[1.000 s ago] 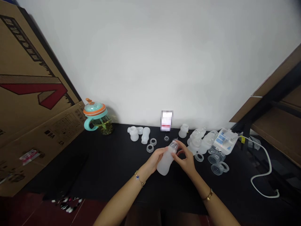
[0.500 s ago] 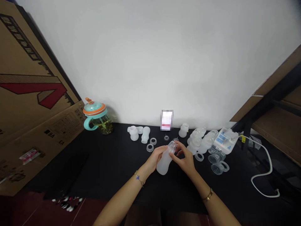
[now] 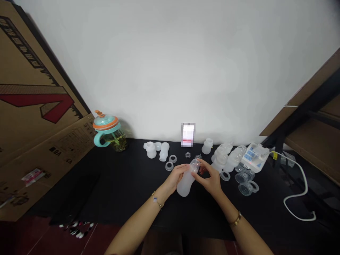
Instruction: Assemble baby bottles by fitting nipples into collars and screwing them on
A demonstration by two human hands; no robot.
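Observation:
A frosted baby bottle (image 3: 185, 185) with a clear nipple-shaped top (image 3: 195, 165) is tilted over the black table, its base toward me. My left hand (image 3: 174, 180) is closed around the bottle's left side near the neck. From the right, my right hand (image 3: 211, 179) grips the clear top between thumb and fingers. Beyond the top lies a small clear disc (image 3: 198, 156), partly hidden. Another small ring-like piece (image 3: 188, 154) lies beside it. Two collar rings (image 3: 169, 165) rest to the left, and one more ring (image 3: 225, 176) lies right of my right hand.
White bottles (image 3: 164, 151) lie left of centre; a short one (image 3: 207, 146) stands by the wall. Assembled bottles (image 3: 221, 156), clear cups (image 3: 244, 189) and a white box (image 3: 255, 157) with a cable (image 3: 305, 184) are right. A tea jug (image 3: 110, 132) and carton (image 3: 39, 106) stand left.
Both hands keep the bottle in nearly the same place. The right hand's fingers have shifted slightly around the clear top; the view has tilted a little.

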